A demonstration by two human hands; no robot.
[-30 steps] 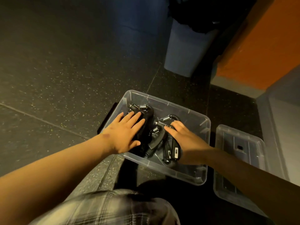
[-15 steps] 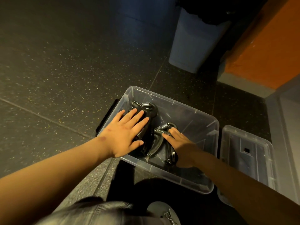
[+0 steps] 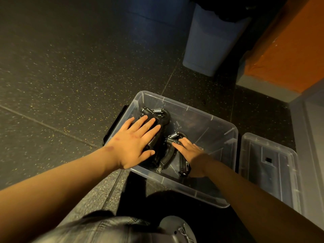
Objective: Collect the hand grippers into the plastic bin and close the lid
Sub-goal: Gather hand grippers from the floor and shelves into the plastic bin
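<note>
Small white markings on the hand grippers [image 3: 165, 159] are too blurred to read.

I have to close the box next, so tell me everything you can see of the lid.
The lid is clear plastic, rectangular with rounded corners, a raised rim, moulded ridges and a small dark slot near its far end. It lies flat on the dark speckled floor, off the bin and close beside its right side. The right forearm hides its near edge. The left hand and right hand are in the bin, not touching it.
</note>
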